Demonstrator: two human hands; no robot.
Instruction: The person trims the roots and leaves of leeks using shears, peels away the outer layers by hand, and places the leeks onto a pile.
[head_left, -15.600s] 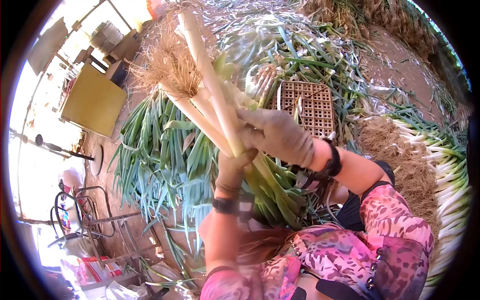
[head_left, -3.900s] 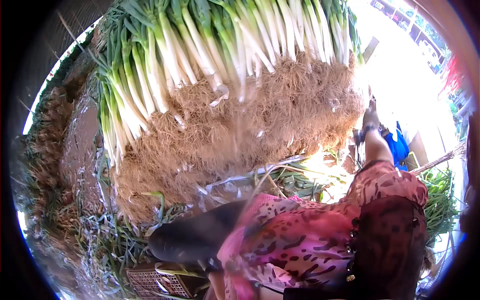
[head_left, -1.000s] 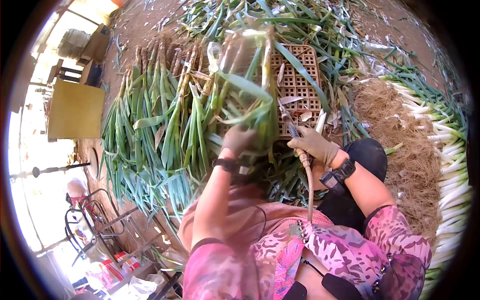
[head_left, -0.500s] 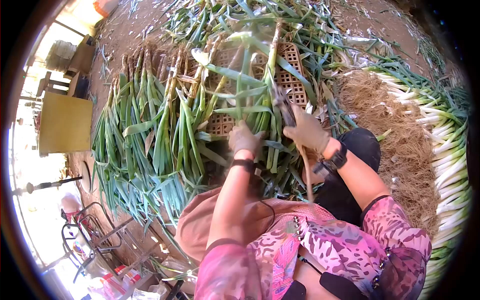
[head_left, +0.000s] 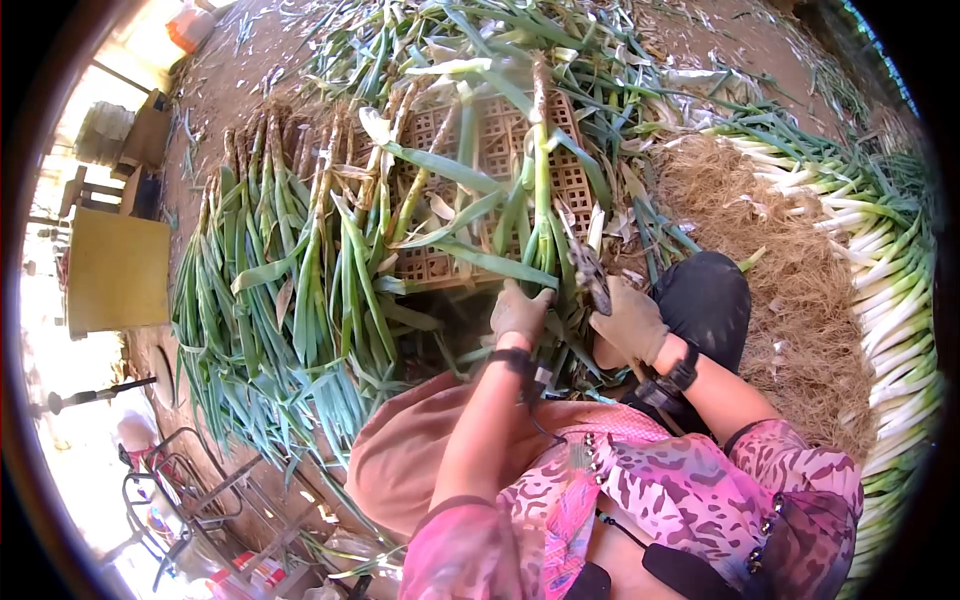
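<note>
My gloved left hand [head_left: 520, 312] is closed at the lower green leaves of a leek [head_left: 541, 165], though the fingers partly hide what they grip. This leek lies across a woven crate [head_left: 425, 262], its brown root end pointing away from me. Close by on the right, my gloved right hand [head_left: 632, 318] is wrapped around a dark metal tool with a thin nozzle, which looks like an air blow gun [head_left: 588, 268]. A hose seems to trail from its lower end. A loose leaf [head_left: 440, 165] bends over the crate, and something blurred shows near the leek's root end.
Untrimmed leeks [head_left: 270, 240] lie in a thick row to my left. White-stemmed leeks [head_left: 880, 285] line the right side, their brown roots [head_left: 790, 310] facing me. Leaf scraps [head_left: 400, 50] cover the ground beyond the crate. A yellow board [head_left: 118, 268] and metal frame [head_left: 190, 480] stand left.
My left hand has moved right and closer to me, away from the blurred leaves it held upright. My right hand has drawn slightly toward me with the air blow gun. The view has shifted slightly.
</note>
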